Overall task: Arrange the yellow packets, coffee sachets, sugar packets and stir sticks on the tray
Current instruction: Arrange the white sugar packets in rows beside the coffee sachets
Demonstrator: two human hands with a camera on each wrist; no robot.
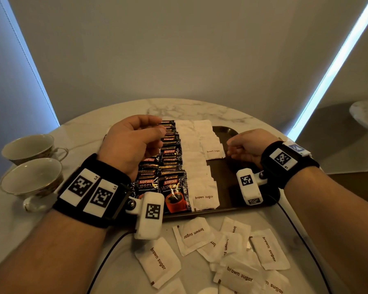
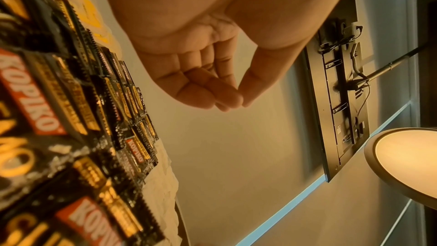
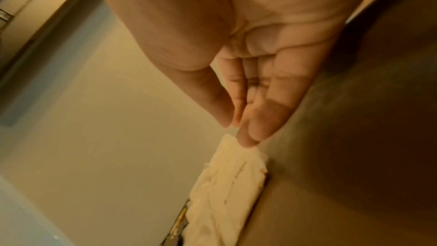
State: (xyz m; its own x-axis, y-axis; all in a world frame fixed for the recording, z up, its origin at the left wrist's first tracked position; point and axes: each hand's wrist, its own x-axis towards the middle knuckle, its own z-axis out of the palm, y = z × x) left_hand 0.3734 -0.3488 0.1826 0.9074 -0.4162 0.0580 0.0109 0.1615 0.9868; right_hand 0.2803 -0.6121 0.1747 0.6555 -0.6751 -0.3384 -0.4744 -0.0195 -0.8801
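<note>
I see my left hand [image 1: 134,143] hovering over the coffee sachets [image 1: 170,166], fingers loosely curled with the thumb tip meeting the fingertips; the left wrist view shows nothing between them. The sachets lie in overlapping rows on the dark tray [image 1: 224,132], running from 12 o'clock down to 6 o'clock, and yellow packets [image 2: 92,12] show beyond them only in the left wrist view. Just to the 3 o'clock side of the sachets, brown sugar packets [image 1: 202,179] overlap in two columns on the tray; the right column is shorter and ends toward 12 o'clock. My right hand [image 1: 248,145] sits over the bare tray at 3 o'clock, fingers nearly straight and gathered toward the thumb, holding nothing; in the right wrist view one fingertip [image 3: 246,140] appears to touch the nearest packet's edge, though blur keeps me from being sure. More loose sugar packets [image 1: 232,249] lie scattered on the marble table [image 1: 200,109] at 6 o'clock, off the tray. Two teacups [image 1: 30,164] stand at 9 o'clock.
</note>
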